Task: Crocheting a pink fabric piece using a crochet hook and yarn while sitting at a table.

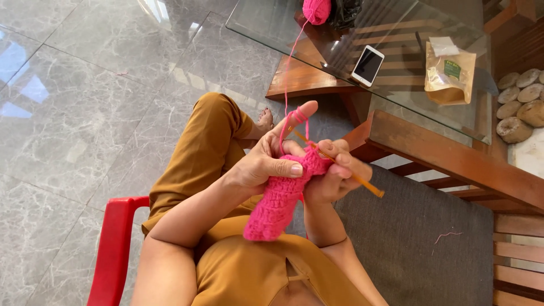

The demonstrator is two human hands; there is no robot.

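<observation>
I sit on a red plastic chair (113, 238) over a shiny grey stone floor (85, 85), with a grey cushioned seat (419, 238) just beside me. In front of my knees stands a clear glass surface with a brown wooden frame (396, 68). On it lie a white flat phone (368, 65) and a brown paper pouch (450, 76), and a round ball of bright pink yarn (316, 9) sits at its far edge. A thin pink strand (290, 68) runs from that ball down to my left hand (266, 158) and loops around my raised pointing finger. That hand is partly closed; its thumb presses the top of the long pink crocheted strip (277, 201), which hangs down from both hands over my lap. My right hand (334, 175) is curled shut around the thin orange crochet hook (340, 167), and the hook's tip points up toward the loops at my left finger. I think I am in the middle of making a stitch at the top edge of the strip. The next bit looks like it needs the hook to catch the strand and pull it through, while my left hand keeps the strand snug. The strip touches both hands, right between them.
</observation>
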